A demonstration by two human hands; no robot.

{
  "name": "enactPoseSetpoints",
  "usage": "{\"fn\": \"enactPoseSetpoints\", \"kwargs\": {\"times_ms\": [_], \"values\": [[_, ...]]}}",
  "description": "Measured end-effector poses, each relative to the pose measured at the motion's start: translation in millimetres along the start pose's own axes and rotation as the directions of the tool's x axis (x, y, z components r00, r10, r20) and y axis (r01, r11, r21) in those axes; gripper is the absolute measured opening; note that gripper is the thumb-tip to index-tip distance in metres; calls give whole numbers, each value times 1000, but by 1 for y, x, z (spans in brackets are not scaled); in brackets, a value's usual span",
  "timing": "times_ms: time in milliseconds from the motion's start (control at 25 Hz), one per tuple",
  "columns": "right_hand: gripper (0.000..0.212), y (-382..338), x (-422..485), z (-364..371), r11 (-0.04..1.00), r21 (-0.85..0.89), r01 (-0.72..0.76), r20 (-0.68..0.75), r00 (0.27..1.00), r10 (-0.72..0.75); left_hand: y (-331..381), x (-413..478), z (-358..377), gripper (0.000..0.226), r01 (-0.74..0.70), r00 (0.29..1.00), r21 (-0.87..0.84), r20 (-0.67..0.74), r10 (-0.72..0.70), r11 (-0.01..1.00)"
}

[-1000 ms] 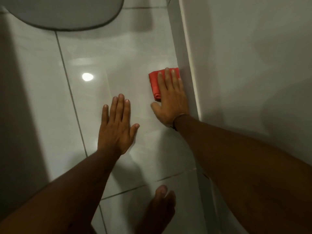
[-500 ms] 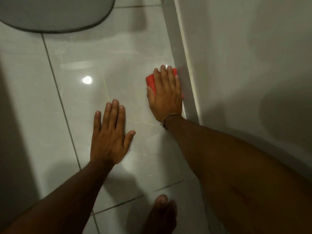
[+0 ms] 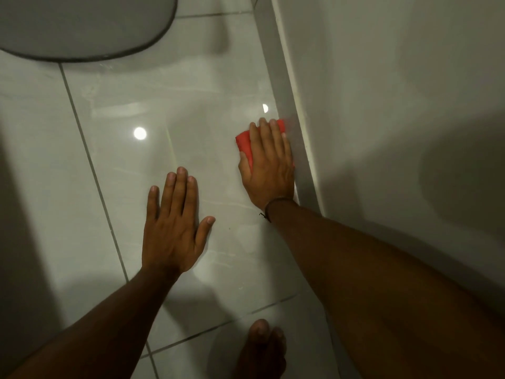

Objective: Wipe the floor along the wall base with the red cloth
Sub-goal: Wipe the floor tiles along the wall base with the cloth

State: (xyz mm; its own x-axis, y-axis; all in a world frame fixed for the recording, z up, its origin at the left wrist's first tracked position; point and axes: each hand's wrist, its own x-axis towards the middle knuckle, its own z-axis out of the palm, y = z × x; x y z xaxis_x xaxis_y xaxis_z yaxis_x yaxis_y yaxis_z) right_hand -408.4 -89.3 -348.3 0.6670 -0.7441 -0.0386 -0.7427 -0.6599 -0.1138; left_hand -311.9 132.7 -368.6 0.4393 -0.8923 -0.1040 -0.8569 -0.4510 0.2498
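The red cloth (image 3: 244, 145) is seen right of centre in the frame, lying flat on the glossy tiled floor (image 3: 191, 86) and pressed directly against the skirting (image 3: 287, 110) at the foot of the wall (image 3: 382, 105). Most of it is covered by the right hand (image 3: 269, 166), which is laid palm-down on top of it with the fingers extended and held together; the cloth is pinned under the flat palm rather than gripped in a closed fist. Red fabric is visible only beyond the fingertips, at the hand's thumb side, and as a thin sliver between the hand and the skirting. A dark cord bracelet (image 3: 269, 207) is worn at that wrist.

The left hand (image 3: 173, 231) is placed lower and further left, near the middle of the frame, well apart from the cloth. It is spread open, palm flat on the bare tile, with the thumb stretched out toward the right; nothing is held in it.

A grey rounded mat (image 3: 82, 26) is cut off by the frame's edge in the upper left corner. A bare foot (image 3: 262, 348) is seen at the lower edge, slightly right of centre, below both hands. Two bright reflections of light are shown on the tile, one left of the cloth and a smaller one just above it by the skirting.
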Motion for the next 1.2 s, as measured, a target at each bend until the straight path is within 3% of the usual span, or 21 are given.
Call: {"fn": "enactPoseSetpoints", "kwargs": {"times_ms": [200, 480, 680, 960, 1200], "values": [[61, 11, -50, -4, 1000, 5, 8, 6, 1000, -8, 0, 0, -1, 89, 4, 1000, -5, 16, -4, 1000], [68, 31, -182, -4, 997, -46, -61, 138, 988, 66, 0, 1, -2, 88, 2, 1000, -35, 24, -2, 999], [63, 19, -149, -1, 995, -71, -68, 75, 994, 74, 0, 1, -2, 89, 2, 999, -53, 42, 0, 999], [69, -4, -2, 0, 996, -53, -65, 44, 997, 67, -2, 1, -1, 90, -10, 999, -39, 35, 11, 999], [65, 12, -57, -1, 1000, 10, -11, 47, 999, 11, -2, 0, -2, 89, -7, 999, -26, 34, 7, 1000]]}}
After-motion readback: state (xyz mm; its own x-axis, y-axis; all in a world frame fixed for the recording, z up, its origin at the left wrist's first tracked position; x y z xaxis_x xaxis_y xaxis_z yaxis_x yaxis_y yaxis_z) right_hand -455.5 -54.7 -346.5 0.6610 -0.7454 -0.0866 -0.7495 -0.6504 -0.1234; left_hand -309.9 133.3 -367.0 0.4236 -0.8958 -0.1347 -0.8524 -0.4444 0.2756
